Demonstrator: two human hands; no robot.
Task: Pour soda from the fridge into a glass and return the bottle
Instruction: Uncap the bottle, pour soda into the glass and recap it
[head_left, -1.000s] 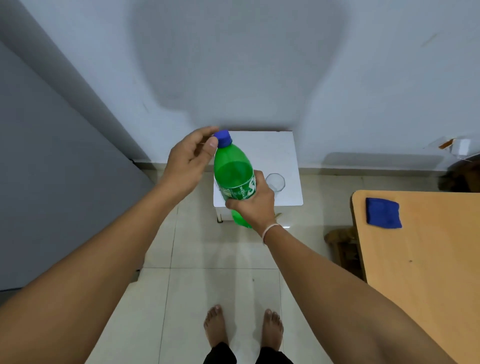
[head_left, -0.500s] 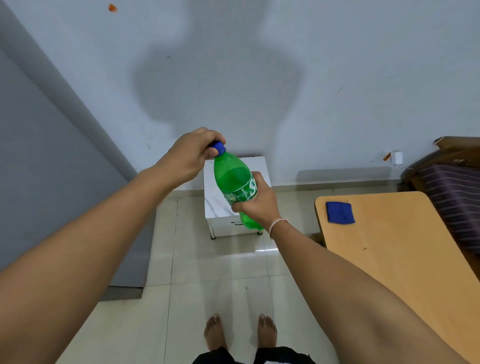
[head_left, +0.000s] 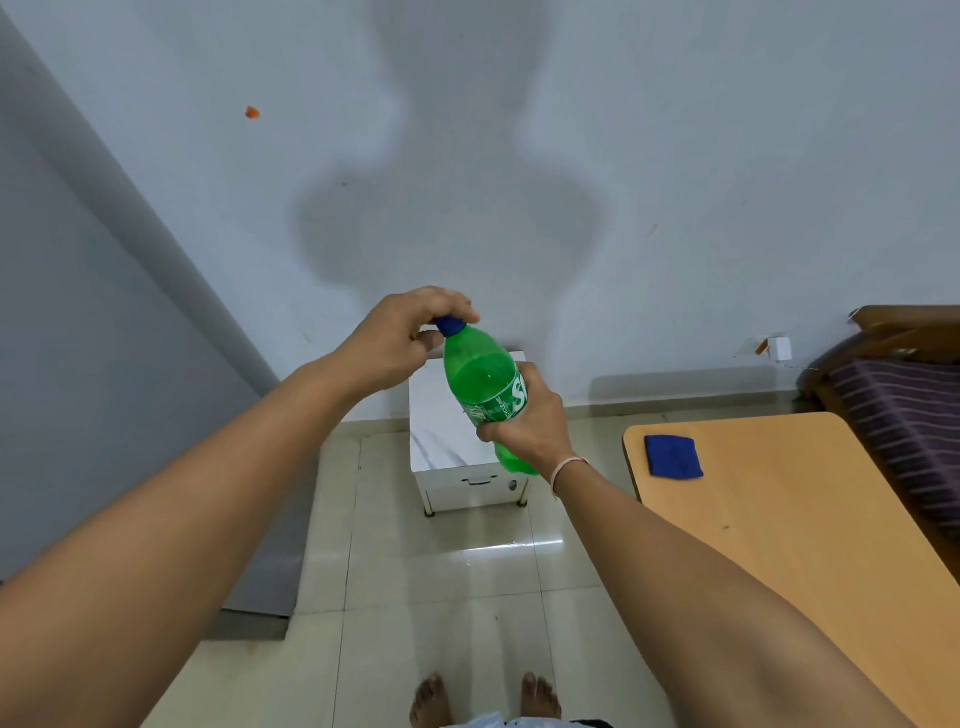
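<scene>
While half a second ago the left hand already covered the blue cap, its grip now looks rotated: the fingers arch over the top of the cap and the thumb sits below it, toward the person. The view has also tipped up a little, so more of the wall shows and the white cabinet sits lower behind the bottle. A second ago that hand was only touching the cap with open fingers, and a clear glass stood on the cabinet top; the glass is now hidden or out of view.

The left hand is clenched around the cap, wrist bent, forearm reaching forward from the lower left. The right hand wraps the middle of the green soda bottle, fingers over the label, with a thin band at the wrist. The bottle hangs in the air between the two hands, tilted with its cap toward the left hand and its base below the right hand. Soda fills it to about the shoulder.

Well to the right of the right hand, a blue cloth lies on the wooden worktop. Bare feet show on the tiled floor below both arms.
</scene>
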